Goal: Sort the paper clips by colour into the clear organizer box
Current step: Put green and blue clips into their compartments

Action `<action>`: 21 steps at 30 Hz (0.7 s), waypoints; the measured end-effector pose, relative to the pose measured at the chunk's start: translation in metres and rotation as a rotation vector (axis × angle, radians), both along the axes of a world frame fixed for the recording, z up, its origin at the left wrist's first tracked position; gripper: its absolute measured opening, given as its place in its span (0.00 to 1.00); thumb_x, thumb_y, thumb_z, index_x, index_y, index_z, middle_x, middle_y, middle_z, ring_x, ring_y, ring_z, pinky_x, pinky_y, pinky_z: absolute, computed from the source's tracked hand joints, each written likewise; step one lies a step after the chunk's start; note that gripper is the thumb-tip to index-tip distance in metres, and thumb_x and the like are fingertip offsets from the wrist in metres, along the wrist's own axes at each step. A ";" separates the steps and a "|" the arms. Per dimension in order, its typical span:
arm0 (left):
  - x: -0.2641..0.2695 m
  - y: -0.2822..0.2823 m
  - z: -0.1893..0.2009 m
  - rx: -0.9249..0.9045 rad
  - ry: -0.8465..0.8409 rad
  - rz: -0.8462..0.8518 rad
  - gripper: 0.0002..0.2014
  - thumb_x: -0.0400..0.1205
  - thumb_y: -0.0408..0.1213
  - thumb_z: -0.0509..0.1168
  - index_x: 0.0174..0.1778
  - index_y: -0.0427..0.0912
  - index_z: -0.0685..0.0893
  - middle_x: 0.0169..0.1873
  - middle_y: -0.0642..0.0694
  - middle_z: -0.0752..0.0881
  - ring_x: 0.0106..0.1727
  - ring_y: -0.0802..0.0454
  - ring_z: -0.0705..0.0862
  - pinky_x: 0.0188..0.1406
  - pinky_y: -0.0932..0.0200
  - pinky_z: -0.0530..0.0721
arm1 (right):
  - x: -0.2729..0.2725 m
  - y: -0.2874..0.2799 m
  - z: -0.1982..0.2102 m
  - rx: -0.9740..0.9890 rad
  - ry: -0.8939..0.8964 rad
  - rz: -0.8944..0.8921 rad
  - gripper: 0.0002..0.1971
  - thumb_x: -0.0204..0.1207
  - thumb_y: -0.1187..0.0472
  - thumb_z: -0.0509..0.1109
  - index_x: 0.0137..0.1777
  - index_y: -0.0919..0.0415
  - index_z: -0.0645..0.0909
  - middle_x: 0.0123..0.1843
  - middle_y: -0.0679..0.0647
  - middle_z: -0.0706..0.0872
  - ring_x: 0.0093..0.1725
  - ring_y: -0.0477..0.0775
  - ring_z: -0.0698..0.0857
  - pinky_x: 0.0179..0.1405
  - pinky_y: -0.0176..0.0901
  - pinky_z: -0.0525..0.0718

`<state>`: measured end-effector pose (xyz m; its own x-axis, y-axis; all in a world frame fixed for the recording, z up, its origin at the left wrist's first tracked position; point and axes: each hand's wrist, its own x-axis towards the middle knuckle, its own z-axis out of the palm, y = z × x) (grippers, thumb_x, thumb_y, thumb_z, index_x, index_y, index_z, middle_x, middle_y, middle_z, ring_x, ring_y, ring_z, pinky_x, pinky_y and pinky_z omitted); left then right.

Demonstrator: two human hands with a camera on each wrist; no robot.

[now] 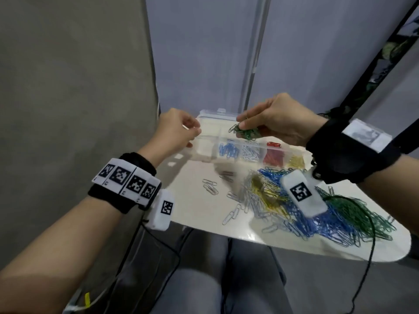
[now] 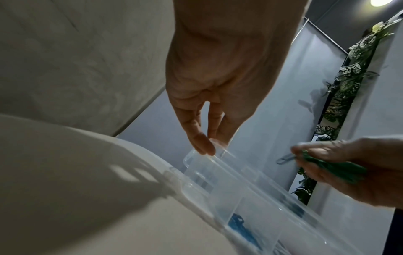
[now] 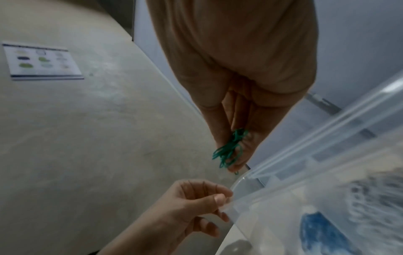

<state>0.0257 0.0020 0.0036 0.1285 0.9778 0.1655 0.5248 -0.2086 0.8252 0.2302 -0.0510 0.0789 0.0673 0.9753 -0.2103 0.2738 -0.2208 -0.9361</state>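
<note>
The bunch of green wire paper clips (image 1: 246,132) hangs pinched in the fingertips of the right hand (image 1: 275,123), directly above the back row of the clear plastic organizer box (image 1: 251,145); the box's long axis runs from 9 to 3 o'clock across the table, and the cell that appears empty lies straight below the bunch, so the coming move looks to me like a short drop rather than a reach; the right hand is plainly the nearer one. The left hand (image 1: 179,129) sits at the box's 9 o'clock end, thumb and fingers curled onto its corner rim, seemingly steadying it; in the head view the box looks slightly blurred, so whether it rests flat I cannot tell. In the front row, from 9 towards 3 o'clock, lie blue clips (image 1: 229,150), silver clips (image 1: 250,152), red clips (image 1: 274,156) and gold clips (image 1: 295,162). At 6 o'clock from the box, on the pale rounded tabletop (image 1: 195,207), spreads the unsorted heap of mixed clips (image 1: 317,214), green massed at its 3 o'clock side; a black cable (image 1: 371,223) crosses it. Nothing blocks the drop; stray ends of the bunch might catch on the divider or spill into the neighbouring cell.
</note>
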 end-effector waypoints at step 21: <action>-0.004 0.005 -0.004 -0.089 -0.123 -0.070 0.02 0.75 0.27 0.72 0.39 0.36 0.86 0.35 0.37 0.86 0.30 0.46 0.86 0.27 0.59 0.86 | -0.080 0.072 -0.024 -0.110 -0.313 -0.021 0.12 0.67 0.79 0.76 0.50 0.80 0.81 0.40 0.72 0.86 0.40 0.69 0.90 0.43 0.59 0.90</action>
